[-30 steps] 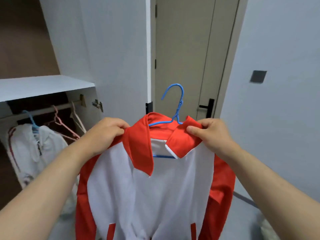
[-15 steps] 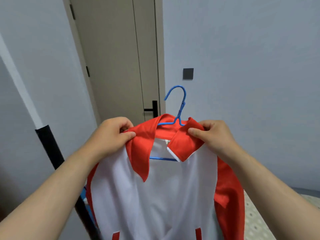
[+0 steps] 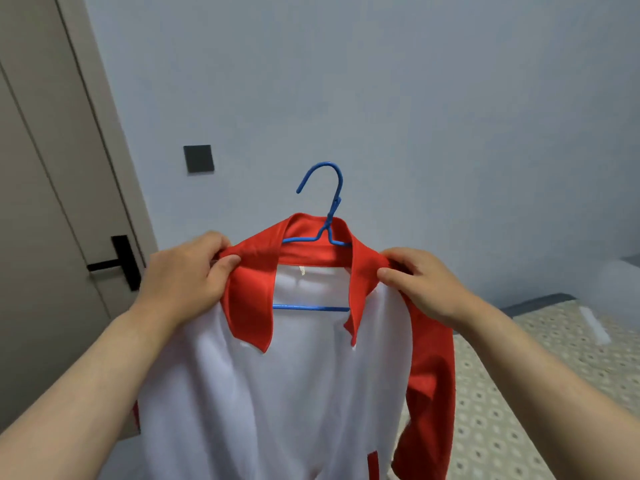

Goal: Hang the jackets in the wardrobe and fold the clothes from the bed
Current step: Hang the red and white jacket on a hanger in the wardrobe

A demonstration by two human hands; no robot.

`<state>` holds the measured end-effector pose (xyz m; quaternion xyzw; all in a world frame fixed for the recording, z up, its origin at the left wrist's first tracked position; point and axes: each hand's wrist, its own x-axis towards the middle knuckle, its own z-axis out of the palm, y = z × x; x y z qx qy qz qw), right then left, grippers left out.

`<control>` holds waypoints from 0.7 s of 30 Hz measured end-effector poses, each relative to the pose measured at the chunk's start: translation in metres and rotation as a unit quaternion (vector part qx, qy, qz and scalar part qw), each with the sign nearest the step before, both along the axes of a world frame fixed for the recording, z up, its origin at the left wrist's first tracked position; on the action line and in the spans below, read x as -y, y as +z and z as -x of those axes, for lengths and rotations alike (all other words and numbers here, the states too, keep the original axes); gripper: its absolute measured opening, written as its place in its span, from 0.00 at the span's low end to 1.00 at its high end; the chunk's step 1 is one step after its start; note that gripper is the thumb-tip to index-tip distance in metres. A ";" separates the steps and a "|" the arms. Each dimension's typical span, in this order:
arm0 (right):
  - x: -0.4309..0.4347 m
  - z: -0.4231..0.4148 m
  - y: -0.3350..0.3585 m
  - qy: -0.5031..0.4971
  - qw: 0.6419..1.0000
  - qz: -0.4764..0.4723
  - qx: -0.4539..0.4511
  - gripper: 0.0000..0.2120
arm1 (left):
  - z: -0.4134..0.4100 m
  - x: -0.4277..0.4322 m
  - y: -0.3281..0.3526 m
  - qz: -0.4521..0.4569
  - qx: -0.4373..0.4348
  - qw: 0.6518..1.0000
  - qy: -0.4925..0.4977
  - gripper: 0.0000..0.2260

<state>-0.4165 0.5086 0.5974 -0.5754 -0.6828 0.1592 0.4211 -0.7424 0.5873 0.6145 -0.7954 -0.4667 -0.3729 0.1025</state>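
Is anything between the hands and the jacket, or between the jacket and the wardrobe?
Nothing between them: the left hand and right hand grip the jacket at its collar, on the blue hanger. The wardrobe is out of view, so that path cannot be judged.

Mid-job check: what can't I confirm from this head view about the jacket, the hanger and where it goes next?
Head view only:
- Hanger arms: under the red collar of the jacket; only hook and lower bar show.
- Jacket hem: cut off by the bottom edge.
- Left hand and right hand: fingertips other than thumbs tucked behind the collar.
- Wardrobe: outside the frame.
- Bed: only a corner, cut by the right edge.
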 end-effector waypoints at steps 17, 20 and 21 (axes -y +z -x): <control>-0.046 -0.017 -0.019 -0.406 0.909 -0.006 0.096 0.17 | -0.120 -0.223 -0.019 0.079 0.036 0.942 -0.325 0.16; -0.028 -0.010 -0.019 -0.454 0.884 -0.005 0.109 0.18 | -0.139 -0.225 -0.020 0.099 0.032 0.921 -0.375 0.16; -0.020 -0.007 -0.018 -0.467 0.878 -0.004 0.105 0.14 | -0.144 -0.224 -0.019 0.104 0.030 0.914 -0.390 0.16</control>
